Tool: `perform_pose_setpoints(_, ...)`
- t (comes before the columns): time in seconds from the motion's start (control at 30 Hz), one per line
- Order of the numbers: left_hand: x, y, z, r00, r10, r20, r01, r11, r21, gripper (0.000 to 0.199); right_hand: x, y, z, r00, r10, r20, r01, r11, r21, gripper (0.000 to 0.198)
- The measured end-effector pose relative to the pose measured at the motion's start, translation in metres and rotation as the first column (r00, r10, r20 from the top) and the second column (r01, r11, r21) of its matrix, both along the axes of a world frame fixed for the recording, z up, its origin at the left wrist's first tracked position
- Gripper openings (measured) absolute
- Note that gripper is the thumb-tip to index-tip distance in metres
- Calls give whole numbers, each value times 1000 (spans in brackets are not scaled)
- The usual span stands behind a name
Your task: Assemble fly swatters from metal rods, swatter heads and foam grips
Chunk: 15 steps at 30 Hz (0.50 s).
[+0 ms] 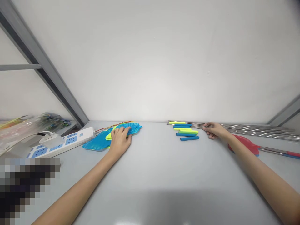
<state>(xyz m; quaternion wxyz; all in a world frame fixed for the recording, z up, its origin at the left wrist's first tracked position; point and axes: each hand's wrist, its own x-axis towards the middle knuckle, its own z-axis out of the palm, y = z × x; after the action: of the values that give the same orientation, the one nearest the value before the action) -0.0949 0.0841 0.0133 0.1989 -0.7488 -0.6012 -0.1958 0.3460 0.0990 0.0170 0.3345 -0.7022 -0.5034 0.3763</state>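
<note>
My left hand (120,139) rests on a pile of blue and yellow fly swatter heads (96,141), its fingers spread across the top and the thumb apart. On the right, my right hand (214,129) pinches a thin metal rod (199,125) at the side of a bundle of long metal rods (253,128); how many it grips is hard to make out. Just left of that hand lie several short tubes, among them a blue tube (189,138) and a yellow tube (191,132). Some of these tubes lie against the rod ends.
Under my right forearm lies a red fly swatter (246,144) with metal handles beside it. At the left stand a white power strip (70,140) with a plugged-in adapter (50,139) and clear plastic bags (28,131). A white wall (152,62) rises behind the grey table (152,168).
</note>
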Motion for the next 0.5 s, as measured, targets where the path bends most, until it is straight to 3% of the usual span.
perform_pose_setpoints(0.27, 0, 0, -1, 1000, -27, -11, 27, 1000, 11, 36, 5, 1, -3, 998, 60, 35, -60, 998, -7, 26)
perform_pose_setpoints(0.5, -1, 2, -4, 998, -65, -7, 65, 998, -10, 35, 10, -1, 2, 986, 127, 110, -125, 992, -26, 37)
